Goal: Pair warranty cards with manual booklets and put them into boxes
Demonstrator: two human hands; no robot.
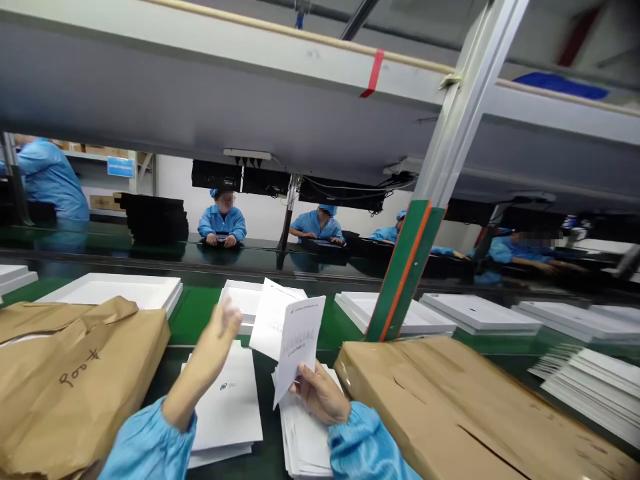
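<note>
Head view: your right hand is clamped on a white manual booklet, pinching its lower edge so that it stands nearly upright, long axis running up and slightly right, printed cover facing you. A second white sheet sits just behind it, leaning left; whether the same hand grips it cannot be told. Your left hand is raised with fingers spread and holds nothing; it hangs just left of the sheets, near but apart, so the left hand is the free one nearest them. Below the right hand lies a stack of booklets on the dark surface; a second pile of white sheets lies under your left forearm. A torn brown paper package sits far left, another brown package to the right, its near corner cut off by the frame. White trays line the green conveyor beyond. A slanted green post hides part of the trays. People in blue coats work across the line, too small to make out what they handle.
</note>
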